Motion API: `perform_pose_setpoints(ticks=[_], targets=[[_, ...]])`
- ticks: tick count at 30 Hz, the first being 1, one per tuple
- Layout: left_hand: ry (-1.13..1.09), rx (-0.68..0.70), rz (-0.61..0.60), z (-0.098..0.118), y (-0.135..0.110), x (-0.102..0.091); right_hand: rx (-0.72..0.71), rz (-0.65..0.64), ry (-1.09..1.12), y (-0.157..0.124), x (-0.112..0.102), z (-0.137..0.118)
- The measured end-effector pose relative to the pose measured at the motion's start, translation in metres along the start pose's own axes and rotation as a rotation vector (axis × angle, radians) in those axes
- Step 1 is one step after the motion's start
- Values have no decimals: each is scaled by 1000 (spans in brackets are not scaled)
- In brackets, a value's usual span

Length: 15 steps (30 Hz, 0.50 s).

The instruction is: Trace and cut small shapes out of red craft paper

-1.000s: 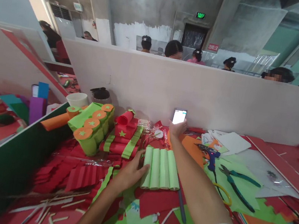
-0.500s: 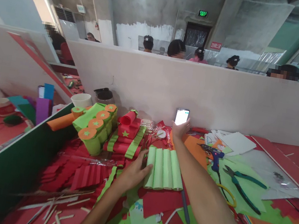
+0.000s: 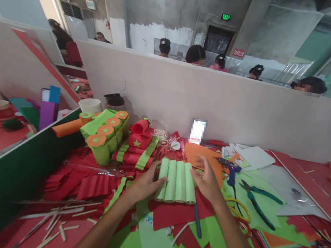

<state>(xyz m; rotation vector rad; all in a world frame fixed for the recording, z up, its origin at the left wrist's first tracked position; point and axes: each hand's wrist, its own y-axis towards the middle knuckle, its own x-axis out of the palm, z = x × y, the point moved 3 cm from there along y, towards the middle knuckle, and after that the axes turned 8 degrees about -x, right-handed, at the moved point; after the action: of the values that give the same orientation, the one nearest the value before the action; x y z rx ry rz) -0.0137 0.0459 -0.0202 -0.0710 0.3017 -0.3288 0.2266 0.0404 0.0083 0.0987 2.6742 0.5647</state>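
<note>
Several light green paper rolls point(image 3: 177, 183) stand side by side as one row in front of me. My left hand point(image 3: 147, 183) grips the row at its left end, thumb on the front and fingers behind. At the right end, my right hand point(image 3: 208, 181) is open with fingers apart; its thumb is close to the last roll, and whether it touches I cannot tell. Beyond them a lit phone point(image 3: 197, 132) leans against the white partition point(image 3: 250, 112). Red paper point(image 3: 165, 217) and a dark grey stick-like tool point(image 3: 197, 221) lie under and beside the rolls.
Green paper cylinders with orange star tops point(image 3: 101, 147) and a red paper model point(image 3: 140, 141) stand left. To the right lie a glue gun point(image 3: 233, 173), green-handled pliers point(image 3: 258, 203) and yellow-handled scissors point(image 3: 242, 215). Thin wooden sticks point(image 3: 55, 232) lie front left. People sit beyond the partition.
My right hand has let go of the phone and come back to the right side of the green rolls. The phone now leans on the partition. My left hand keeps its grip.
</note>
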Motion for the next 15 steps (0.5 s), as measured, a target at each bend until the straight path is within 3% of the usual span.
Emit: perform_pose_setpoints(ticks=[4,10,15], targets=[[-67,16,-19,9,-3,3,91,-59,101,-34,0,3],[-285,-37,-53,30,-10,3,237,-23,449,-35,-2,-3],[-371,-95,-55,29,-9,-1,365,33,775,-37,-9,-14]])
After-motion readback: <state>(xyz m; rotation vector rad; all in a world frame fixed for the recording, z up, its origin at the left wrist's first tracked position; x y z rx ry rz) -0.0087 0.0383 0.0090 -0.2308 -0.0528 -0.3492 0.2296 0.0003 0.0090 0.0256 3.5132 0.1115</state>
